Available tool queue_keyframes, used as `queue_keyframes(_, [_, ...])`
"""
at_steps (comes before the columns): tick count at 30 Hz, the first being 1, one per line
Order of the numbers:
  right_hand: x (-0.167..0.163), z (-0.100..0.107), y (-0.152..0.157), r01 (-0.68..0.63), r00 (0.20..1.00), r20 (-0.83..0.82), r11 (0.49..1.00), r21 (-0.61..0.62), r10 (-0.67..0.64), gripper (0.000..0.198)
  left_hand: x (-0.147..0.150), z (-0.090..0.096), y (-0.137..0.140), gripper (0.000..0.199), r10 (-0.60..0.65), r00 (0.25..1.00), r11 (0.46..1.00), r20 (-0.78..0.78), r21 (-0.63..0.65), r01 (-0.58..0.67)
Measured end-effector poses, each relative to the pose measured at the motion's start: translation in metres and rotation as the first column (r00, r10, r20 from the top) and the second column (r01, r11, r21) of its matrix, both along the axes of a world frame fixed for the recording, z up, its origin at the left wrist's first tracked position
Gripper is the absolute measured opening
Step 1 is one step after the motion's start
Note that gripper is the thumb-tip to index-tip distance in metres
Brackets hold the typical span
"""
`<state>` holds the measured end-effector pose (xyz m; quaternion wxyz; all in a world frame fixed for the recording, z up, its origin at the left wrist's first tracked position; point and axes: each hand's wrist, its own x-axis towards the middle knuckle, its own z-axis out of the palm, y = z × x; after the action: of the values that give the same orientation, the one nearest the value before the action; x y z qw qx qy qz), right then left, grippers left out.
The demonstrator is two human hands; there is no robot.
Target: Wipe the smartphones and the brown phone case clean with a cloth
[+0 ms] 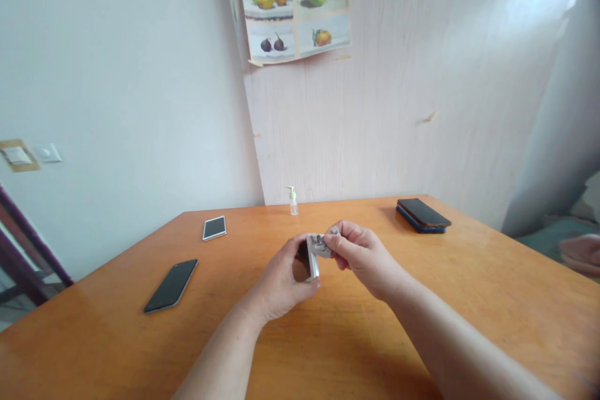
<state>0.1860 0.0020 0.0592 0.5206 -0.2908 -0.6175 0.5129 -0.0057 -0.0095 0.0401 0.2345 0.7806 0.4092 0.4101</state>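
My left hand [281, 281] grips a phone [314, 262] by its long edges and holds it tilted up on its side above the table. The phone's dark screen faces left and its pale edge faces me. Pinched in the fingers of my right hand [359, 255] is a crumpled light grey cloth [322, 248], which touches the phone's upper edge. Part of the cloth is hidden behind my right fingers.
On the wooden table [356, 350] lie a white-framed phone [214, 228] and a dark phone [172, 286] at left. Stacked dark phones [424, 214] lie at the back right. A small pump bottle [293, 201] stands near the wall.
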Motion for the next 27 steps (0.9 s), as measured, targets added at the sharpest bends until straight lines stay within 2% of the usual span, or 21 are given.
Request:
queue_keyframes(5, [-0.009, -0.005, -0.003, -0.040, 0.999, 0.032, 0.994, 0.101, 0.037, 0.024, 0.001, 0.000, 0.000, 0.063, -0.009, 1.000, 1.000, 0.006, 0.004, 0.009])
queue_keyframes(8, [-0.010, -0.006, -0.005, -0.074, 0.996, 0.067, 0.991, 0.115, 0.066, 0.022, 0.002, 0.001, 0.000, 0.062, -0.002, 1.000, 1.000, 0.008, 0.001, 0.002])
queue_keyframes(12, [-0.007, -0.005, -0.006, -0.155, 0.987, 0.056, 0.985, 0.074, 0.151, 0.031, 0.002, 0.003, 0.000, 0.055, -0.016, 0.999, 1.000, 0.049, -0.003, 0.017])
queue_keyframes(16, [-0.002, 0.000, -0.005, -0.128, 0.992, -0.022, 0.992, 0.008, 0.128, 0.029, 0.000, 0.001, 0.001, 0.059, -0.008, 0.999, 1.000, 0.043, -0.020, 0.009])
queue_keyframes(19, [0.002, 0.004, -0.006, -0.182, 0.982, -0.070, 0.981, -0.073, 0.177, 0.026, -0.001, 0.000, 0.001, 0.062, 0.006, 1.000, 0.999, 0.027, -0.033, -0.005])
queue_keyframes(23, [0.001, 0.005, -0.008, -0.229, 0.972, 0.026, 0.966, -0.122, 0.234, 0.026, 0.000, 0.002, 0.000, 0.062, 0.008, 1.000, 1.000, 0.012, -0.006, -0.008])
queue_keyframes(27, [-0.002, 0.003, -0.010, -0.202, 0.978, 0.043, 0.976, -0.083, 0.206, 0.029, 0.001, 0.003, -0.002, 0.061, 0.003, 1.000, 1.000, 0.000, -0.002, -0.003])
